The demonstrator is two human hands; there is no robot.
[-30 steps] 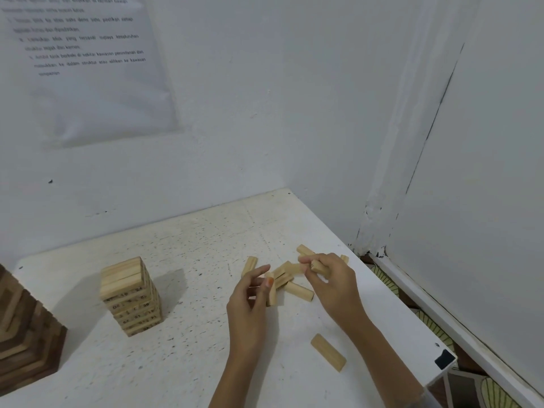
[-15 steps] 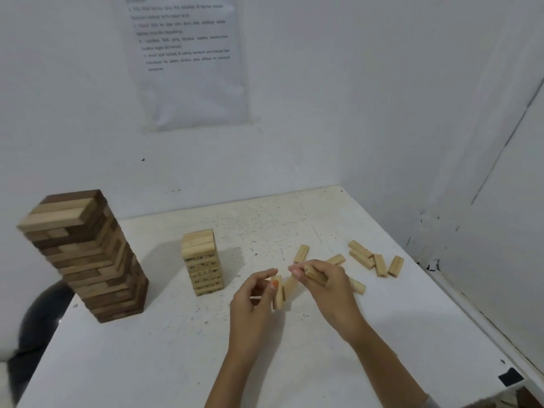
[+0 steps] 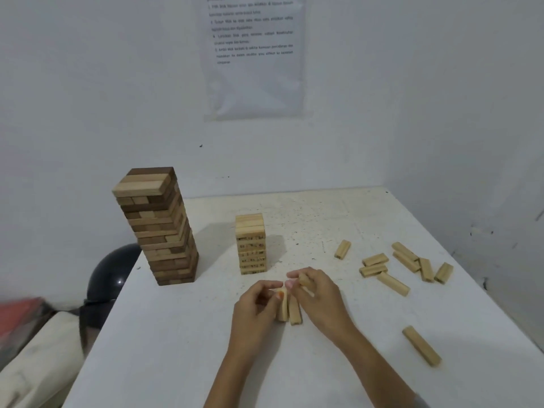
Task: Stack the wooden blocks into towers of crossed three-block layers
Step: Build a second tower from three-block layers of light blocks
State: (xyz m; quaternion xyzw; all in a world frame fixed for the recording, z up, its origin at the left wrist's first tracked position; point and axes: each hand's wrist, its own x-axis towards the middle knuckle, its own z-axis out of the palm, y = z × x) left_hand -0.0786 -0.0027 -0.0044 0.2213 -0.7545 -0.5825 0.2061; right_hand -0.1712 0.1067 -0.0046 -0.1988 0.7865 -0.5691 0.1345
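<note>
Tabletop (image 3: 176,348), white and speckled, filling the lower frame against a white wall.

Towers, 2:
- Tall tower (image 3: 156,225), left of centre, of mixed dark and pale wooden blocks in crossed layers. The top layer is three blocks, one dark and two pale.
- Short tower (image 3: 250,244), centre, all pale wood with dark print on its side faces. It stands just right of the tall tower and apart from it.

Blocks lying free on the tabletop, 9, all pale:
- Single block (image 3: 342,249), right of the short tower, alone.
- Scattered group (image 3: 393,283) of seven at the right of the frame, lying flat at mixed angles, several touching.
- Lone block (image 3: 421,345), lower right, well apart from the rest.

Blocks at the hands, 3:
- Paired blocks (image 3: 295,312), two lying side by side and touching, lengthwise toward the camera, in front of the short tower and between the hands.
- Pinched block (image 3: 304,280), held just above the far end of the pair.

Hands, 2:
- Left hand (image 3: 256,307), fingers curled, thumb and fingertips nipping the far end of the left member of the pair.
- Right hand (image 3: 321,295), fingers curled, gripping the pinched block between thumb and fingertips.

Other items:
- Printed sheet (image 3: 253,54), 1, on the wall at upper centre. The text is too blurred to read.
- Black domed object (image 3: 114,272), 1, beyond the tabletop's left edge.
</note>
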